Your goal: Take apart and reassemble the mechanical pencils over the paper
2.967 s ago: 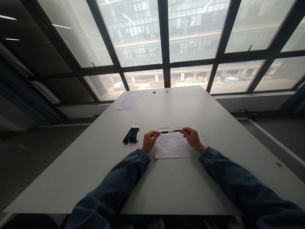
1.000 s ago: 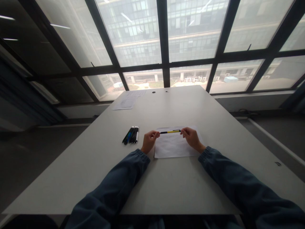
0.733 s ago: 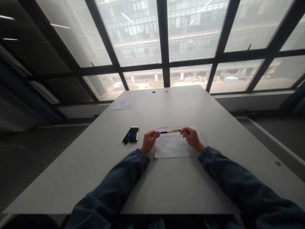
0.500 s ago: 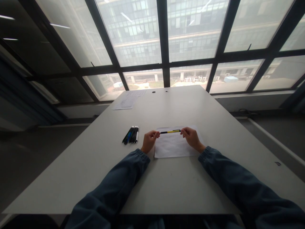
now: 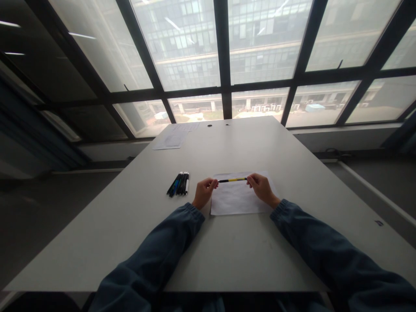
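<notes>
A yellow and black pen (image 5: 232, 180) is held level just above a white sheet of paper (image 5: 237, 200) on the grey table (image 5: 227, 255). My left hand (image 5: 204, 192) pinches the pen's left end with closed fingers. My right hand (image 5: 261, 187) pinches its right end the same way. Both forearms are in dark blue sleeves.
Several dark pens (image 5: 179, 183) lie side by side on the table left of my left hand. A printed sheet (image 5: 175, 137) lies at the far left of the table. Two small holes (image 5: 209, 125) mark the far edge. Large windows stand beyond.
</notes>
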Demonstrator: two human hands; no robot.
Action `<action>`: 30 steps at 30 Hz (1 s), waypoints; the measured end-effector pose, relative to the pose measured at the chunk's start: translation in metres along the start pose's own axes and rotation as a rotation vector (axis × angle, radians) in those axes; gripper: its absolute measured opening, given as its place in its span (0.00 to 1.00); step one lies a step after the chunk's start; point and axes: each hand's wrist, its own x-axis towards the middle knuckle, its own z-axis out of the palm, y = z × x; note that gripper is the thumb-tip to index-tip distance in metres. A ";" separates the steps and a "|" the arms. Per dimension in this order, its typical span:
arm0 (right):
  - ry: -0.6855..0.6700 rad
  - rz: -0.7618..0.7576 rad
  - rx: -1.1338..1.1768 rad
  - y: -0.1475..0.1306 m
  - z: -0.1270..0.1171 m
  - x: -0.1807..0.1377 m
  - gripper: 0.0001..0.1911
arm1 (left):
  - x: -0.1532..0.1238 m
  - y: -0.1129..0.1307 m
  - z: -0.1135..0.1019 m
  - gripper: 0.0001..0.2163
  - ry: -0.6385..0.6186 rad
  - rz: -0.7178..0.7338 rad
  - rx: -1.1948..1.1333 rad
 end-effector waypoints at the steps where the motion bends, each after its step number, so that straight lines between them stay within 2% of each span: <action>1: -0.002 -0.001 0.002 0.000 0.000 0.000 0.19 | 0.000 0.000 0.000 0.16 0.000 0.001 0.001; 30: -0.014 0.007 0.009 0.005 0.001 -0.001 0.21 | -0.001 0.001 0.000 0.19 -0.010 -0.010 0.004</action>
